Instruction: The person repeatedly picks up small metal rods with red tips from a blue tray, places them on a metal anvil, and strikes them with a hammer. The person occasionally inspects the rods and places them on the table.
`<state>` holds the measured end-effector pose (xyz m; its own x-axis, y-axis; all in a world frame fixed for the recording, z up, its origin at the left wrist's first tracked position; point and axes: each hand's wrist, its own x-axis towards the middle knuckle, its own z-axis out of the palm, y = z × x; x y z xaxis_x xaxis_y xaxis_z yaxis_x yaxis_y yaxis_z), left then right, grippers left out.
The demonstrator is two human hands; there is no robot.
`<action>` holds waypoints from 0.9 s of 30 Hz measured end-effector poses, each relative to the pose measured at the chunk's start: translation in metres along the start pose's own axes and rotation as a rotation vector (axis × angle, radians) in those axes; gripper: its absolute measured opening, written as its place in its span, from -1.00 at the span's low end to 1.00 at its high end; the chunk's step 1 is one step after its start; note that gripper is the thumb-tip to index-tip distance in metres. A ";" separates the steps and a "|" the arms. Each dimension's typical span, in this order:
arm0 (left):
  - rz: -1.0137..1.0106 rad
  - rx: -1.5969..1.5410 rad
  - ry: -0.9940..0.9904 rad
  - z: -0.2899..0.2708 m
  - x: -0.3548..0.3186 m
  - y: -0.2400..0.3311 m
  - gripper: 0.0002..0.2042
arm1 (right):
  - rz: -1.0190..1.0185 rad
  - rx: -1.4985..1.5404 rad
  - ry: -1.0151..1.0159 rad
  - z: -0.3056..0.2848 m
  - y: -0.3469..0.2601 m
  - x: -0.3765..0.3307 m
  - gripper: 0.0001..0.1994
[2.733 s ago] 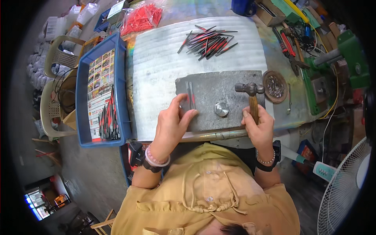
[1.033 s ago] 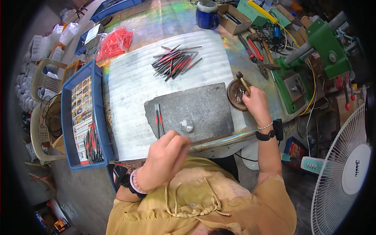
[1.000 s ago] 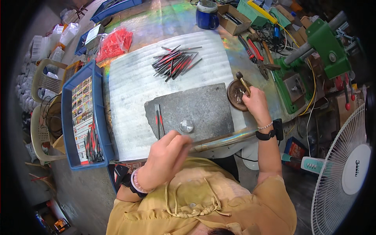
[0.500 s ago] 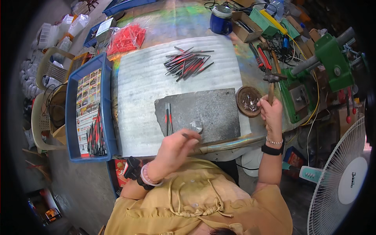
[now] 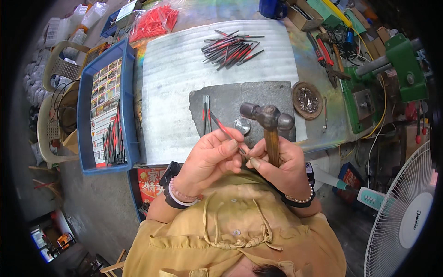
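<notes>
Basically, both hands meet just off the near edge of the stone slab (image 5: 270, 94), working on one red-and-black strip (image 5: 223, 128).
Left hand (image 5: 207, 157): thumb and forefinger closed on the strip, which slants, far end over the slab. Right hand (image 5: 287, 170): fingers curled round the hammer (image 5: 272, 147), head up; thumb and forefinger tips together at the strip's near end, can't tell if they grip anything there. Two strips (image 5: 206, 111) lie side by side at the slab's left; metal disc (image 5: 242, 124) on the slab, partly behind the hammer. Bowl (image 5: 298, 110) of small metal bits just right of the slab; strip pile (image 5: 233, 50) beyond it on the white sheet (image 5: 173, 92).
</notes>
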<state>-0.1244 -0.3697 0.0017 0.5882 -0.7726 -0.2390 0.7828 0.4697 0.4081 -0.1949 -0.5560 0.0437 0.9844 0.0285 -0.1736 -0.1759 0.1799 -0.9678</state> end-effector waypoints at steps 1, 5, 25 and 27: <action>-0.003 -0.003 0.002 0.000 -0.002 0.000 -0.79 | -0.006 0.001 -0.008 0.002 0.000 0.001 -0.84; 0.009 0.001 0.000 -0.001 -0.006 0.002 -0.80 | 0.007 -0.055 0.003 0.007 -0.001 0.001 -0.86; 0.147 0.069 0.162 -0.005 -0.021 -0.008 -0.88 | -0.010 0.217 0.092 0.002 0.026 0.002 -0.86; 0.270 0.038 0.093 -0.014 -0.023 0.007 -0.89 | -0.150 -0.026 0.187 -0.005 0.034 0.008 -0.83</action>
<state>-0.1294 -0.3426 -0.0025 0.7917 -0.5786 -0.1961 0.5883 0.6355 0.5000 -0.1931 -0.5548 0.0081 0.9821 -0.1802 -0.0556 -0.0298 0.1428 -0.9893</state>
